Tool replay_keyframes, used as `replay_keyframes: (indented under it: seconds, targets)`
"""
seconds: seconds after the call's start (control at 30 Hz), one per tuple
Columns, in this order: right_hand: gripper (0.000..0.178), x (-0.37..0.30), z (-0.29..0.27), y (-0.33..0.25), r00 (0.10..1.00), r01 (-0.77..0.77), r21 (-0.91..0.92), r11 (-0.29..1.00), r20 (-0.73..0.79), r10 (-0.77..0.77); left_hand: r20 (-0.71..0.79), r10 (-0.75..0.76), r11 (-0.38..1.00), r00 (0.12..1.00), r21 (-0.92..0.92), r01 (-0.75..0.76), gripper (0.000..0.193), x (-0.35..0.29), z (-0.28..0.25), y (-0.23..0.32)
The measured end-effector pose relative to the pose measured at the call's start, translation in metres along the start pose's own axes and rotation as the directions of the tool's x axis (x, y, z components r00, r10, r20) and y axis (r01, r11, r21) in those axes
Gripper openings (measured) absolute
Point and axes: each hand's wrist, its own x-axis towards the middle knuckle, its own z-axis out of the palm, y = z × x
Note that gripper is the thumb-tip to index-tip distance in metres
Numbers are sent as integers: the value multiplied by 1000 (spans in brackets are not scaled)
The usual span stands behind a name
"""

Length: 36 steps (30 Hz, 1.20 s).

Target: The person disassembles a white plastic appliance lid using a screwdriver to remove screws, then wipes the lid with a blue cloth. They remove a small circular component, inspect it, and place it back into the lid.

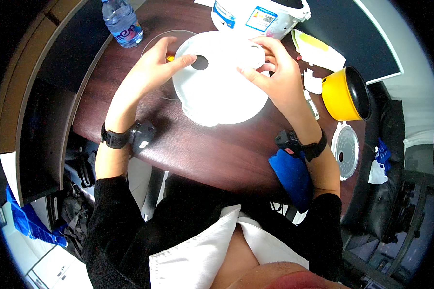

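A round white plastic lid (222, 94), of the rice-cooker kind, is held over the dark wooden table. One round dark hole shows near its left side. My left hand (156, 67) grips the lid's left edge, thumb on top beside the hole and index finger stretched along the far side. At the upper right edge, my right hand (280, 72) holds the rim with bent fingers, close to a small raised white part there. The undersides of both grips are hidden. Partly behind my left hand and the lid lies a clear round glass-like disc (160, 92).
Behind the lid stands a white cooker body (231, 21) with labels. A water bottle (123, 26) is at the far left. To the right are a yellow pot (336, 96) with a dark inside, a perforated round plate (347, 151), white pieces and a blue cloth (291, 176).
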Motion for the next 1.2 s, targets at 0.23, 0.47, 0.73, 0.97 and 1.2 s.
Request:
replay_keyframes:
  seconds: [0.23, 0.47, 0.73, 0.97, 1.2]
  targets:
    - [47, -13, -5, 17, 992, -50, 247, 968, -99, 77, 173, -38, 973, 984, -219, 76, 50, 3, 3, 8]
    - [46, -27, -35, 17, 987, -88, 273, 958, -102, 120, 93, 219, 923, 971, -343, -175, 49, -12, 16, 58]
    - [47, -66, -105, -27, 951, -109, 423, 899, -219, 218, 114, 647, 757, 754, 17, -653, 56, -42, 47, 114]
    - [40, -106, -124, -43, 930, -366, 199, 909, 110, 350, 493, 695, 605, 524, -7, -796, 52, -77, 68, 120]
    - [37, -120, -81, -38, 888, -330, -9, 944, 338, 313, 547, 758, 369, 354, 87, -925, 45, -86, 78, 99]
